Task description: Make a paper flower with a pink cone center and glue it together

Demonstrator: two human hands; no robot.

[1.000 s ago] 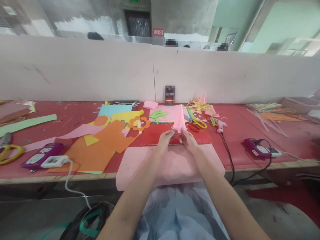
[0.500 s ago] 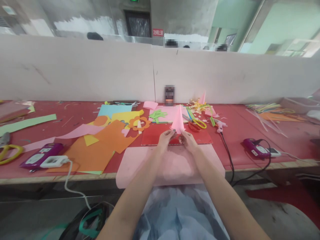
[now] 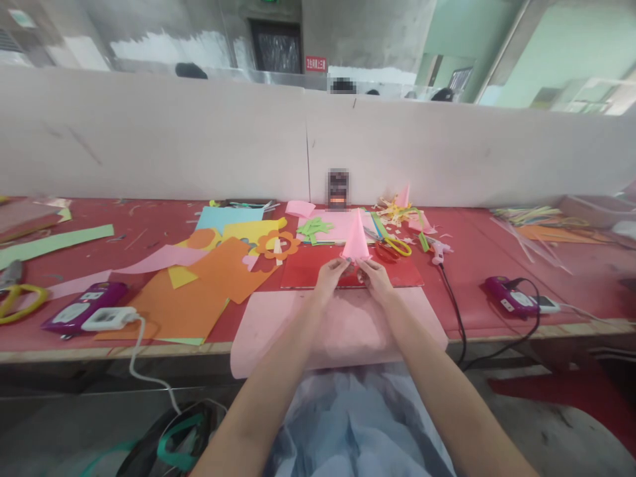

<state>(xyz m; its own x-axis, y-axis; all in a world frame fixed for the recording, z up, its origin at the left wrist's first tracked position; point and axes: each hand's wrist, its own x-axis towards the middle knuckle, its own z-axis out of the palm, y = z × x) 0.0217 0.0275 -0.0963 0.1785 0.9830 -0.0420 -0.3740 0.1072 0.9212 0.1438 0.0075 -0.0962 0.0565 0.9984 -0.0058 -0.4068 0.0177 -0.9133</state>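
Observation:
A pink paper cone (image 3: 356, 240) stands point up between my hands, above a red board (image 3: 303, 266). My left hand (image 3: 332, 273) pinches its lower left edge. On the lower right edge, my right hand (image 3: 373, 273) is closed with thumb and fingers. The cone's base is partly hidden by my fingertips. Just right of the cone lie scissors (image 3: 397, 247) with yellow and red handles. Behind it are a pink sheet (image 3: 342, 225) and green cut-paper pieces (image 3: 315, 229). A pink sheet (image 3: 278, 331) hangs over the table edge under my forearms.
Left are orange paper (image 3: 183, 305), an orange paper flower (image 3: 268, 245) and a purple power box (image 3: 89, 308). Right are a pink glue gun (image 3: 438, 250) with a black cord, another purple box (image 3: 511, 296) and a small pink cone (image 3: 403, 196). A white partition (image 3: 199, 139) stands behind.
The cone's lower edge appears slightly wider and turned outward at my fingertips. Both hands keep hold of it in nearly the same place; the view has shifted very slightly.

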